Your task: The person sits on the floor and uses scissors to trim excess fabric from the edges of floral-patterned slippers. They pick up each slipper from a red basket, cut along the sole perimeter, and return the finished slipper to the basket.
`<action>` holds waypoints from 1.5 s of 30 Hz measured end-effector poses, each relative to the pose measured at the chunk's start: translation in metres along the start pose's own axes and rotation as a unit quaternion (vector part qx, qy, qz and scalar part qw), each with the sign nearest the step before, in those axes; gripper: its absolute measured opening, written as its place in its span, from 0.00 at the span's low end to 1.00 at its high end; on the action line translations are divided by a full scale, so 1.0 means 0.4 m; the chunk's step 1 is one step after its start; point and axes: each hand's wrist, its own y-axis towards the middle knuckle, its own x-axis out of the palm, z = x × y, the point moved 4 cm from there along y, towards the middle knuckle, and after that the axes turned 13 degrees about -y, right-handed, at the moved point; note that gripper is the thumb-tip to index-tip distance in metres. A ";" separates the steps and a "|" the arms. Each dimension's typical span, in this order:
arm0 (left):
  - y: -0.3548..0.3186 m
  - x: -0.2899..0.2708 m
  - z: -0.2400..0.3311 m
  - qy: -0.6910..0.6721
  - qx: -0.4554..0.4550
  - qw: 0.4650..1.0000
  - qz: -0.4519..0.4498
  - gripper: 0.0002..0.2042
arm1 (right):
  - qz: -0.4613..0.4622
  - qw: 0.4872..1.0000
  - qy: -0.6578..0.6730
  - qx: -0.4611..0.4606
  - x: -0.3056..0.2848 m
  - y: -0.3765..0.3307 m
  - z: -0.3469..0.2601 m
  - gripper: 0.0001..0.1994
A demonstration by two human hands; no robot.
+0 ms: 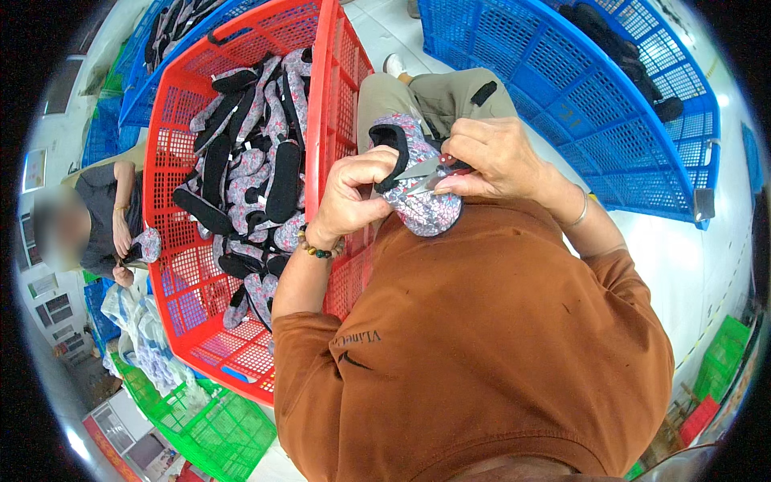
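A grey slipper with a pink floral pattern and black lining (432,213) is held over my lap. My left hand (353,191) is closed on its edge near the opening, thumb and fingers pinching the fabric. My right hand (496,161) grips a pair of scissors with red handles (421,171). Their blades point left across the slipper toward my left fingers and look slightly parted. Whether the blades touch a thread or the fabric, I cannot tell.
On my left stands a red plastic basket (320,104) with many floral slippers (245,169) and black soles. A large blue basket (554,88) with dark items is at the right. Beyond the red basket, a co-worker (108,205) handles another slipper. A green basket (213,434) is lower left.
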 end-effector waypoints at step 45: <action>0.000 0.079 0.000 0.200 -0.128 0.968 -0.084 0.31 | 0.015 0.843 0.315 0.436 0.150 -0.189 0.175 0.19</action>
